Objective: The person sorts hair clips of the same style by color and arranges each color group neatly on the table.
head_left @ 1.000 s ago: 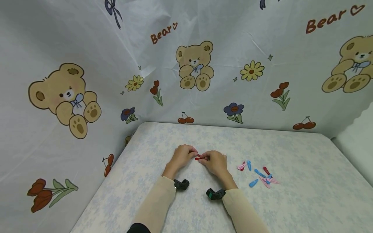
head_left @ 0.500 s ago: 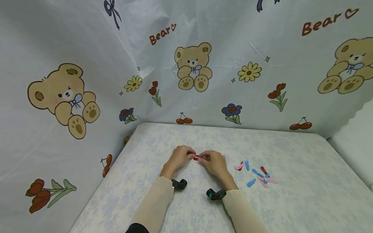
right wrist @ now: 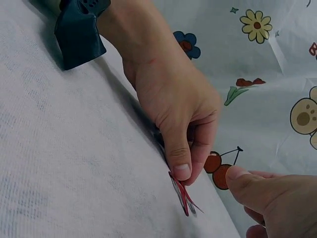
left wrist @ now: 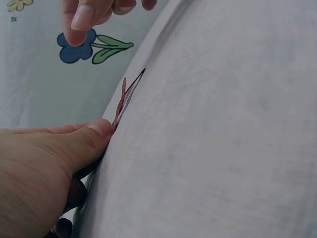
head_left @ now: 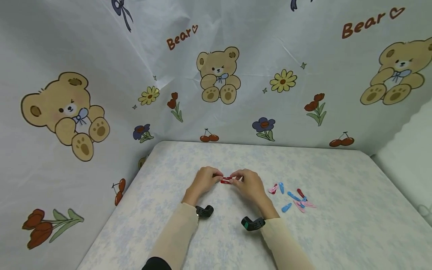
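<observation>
My left hand (head_left: 203,181) pinches one end of a red snap hair clip (head_left: 225,182) between thumb and fingers, close above the table. In the left wrist view the clip (left wrist: 121,106) has its thin arms spread apart, with a silvery strip among the red. My right hand (head_left: 250,183) is bent near the clip's other end. Both wrist views show a gap between the clip (right wrist: 184,198) and the right fingertips (right wrist: 235,172), with nothing visible in them.
Right of the hands lie loose hair clips: a pink one (head_left: 272,190), several blue ones (head_left: 286,207) and a red one (head_left: 300,192). The pale mottled table (head_left: 189,157) meets a bear-print curtain (head_left: 243,123) behind. Dark wrist cameras (head_left: 204,211) sit on both wrists.
My right fingers have drawn slightly apart from the clip, so more of it shows between the hands. The whole head view has shifted a little.
</observation>
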`<state>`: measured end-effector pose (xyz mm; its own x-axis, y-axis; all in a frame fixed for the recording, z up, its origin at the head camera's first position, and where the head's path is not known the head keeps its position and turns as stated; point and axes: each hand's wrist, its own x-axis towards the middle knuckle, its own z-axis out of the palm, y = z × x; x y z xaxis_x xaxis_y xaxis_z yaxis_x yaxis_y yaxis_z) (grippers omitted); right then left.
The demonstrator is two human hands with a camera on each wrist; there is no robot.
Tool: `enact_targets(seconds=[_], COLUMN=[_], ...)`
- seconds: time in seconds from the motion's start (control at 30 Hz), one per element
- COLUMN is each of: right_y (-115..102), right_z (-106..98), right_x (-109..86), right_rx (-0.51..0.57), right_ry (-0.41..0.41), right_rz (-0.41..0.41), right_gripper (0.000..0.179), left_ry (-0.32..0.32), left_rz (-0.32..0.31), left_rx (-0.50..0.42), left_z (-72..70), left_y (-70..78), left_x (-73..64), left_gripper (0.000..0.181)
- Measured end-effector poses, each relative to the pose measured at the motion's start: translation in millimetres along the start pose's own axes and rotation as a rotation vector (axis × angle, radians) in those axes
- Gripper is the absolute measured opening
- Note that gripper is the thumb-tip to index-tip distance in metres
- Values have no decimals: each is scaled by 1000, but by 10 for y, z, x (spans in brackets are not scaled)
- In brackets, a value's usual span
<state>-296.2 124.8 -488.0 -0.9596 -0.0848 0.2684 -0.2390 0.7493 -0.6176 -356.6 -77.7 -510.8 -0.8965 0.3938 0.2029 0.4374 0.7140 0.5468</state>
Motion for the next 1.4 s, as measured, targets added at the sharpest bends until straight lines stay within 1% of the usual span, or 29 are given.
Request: enact_targets(seconds=[0.23, 0.37, 0.57, 0.77, 0.87, 0.97, 1.17, 1.4], right_y=[-24, 2, 92, 218, 280, 350, 573, 837], right_z=[-233, -368, -552, -757, -861, -954, -1082, -1120], right_x=[-66, -104, -183, -260, -279, -286, -318, -360], right_rx=[-25, -47, -79, -80, -66, -53, -44, -49], right_ry=[6, 34, 68, 146, 188, 209, 184, 69], right_rz=[-32, -53, -60, -73, -60, -41, 36, 77], right_gripper=[19, 22, 21, 20, 20, 20, 24, 26], left_ry=[3, 8, -11, -3, -7, -7, -5, -7], left_rz=[-7, -10, -14, -22, -24, -27, -19, -6], left_rx=[-7, -17, -23, -37, -38, -34, -28, -31], left_z=[-8, -8, -7, -4, -3, 1, -8, -13], left_y=[22, 27, 2, -15, -17, -18, -18, -3], left_x=[-12, -19, -33, -26, -23, -26, -31, -29], left_gripper=[10, 9, 9, 9, 9, 9, 9, 10])
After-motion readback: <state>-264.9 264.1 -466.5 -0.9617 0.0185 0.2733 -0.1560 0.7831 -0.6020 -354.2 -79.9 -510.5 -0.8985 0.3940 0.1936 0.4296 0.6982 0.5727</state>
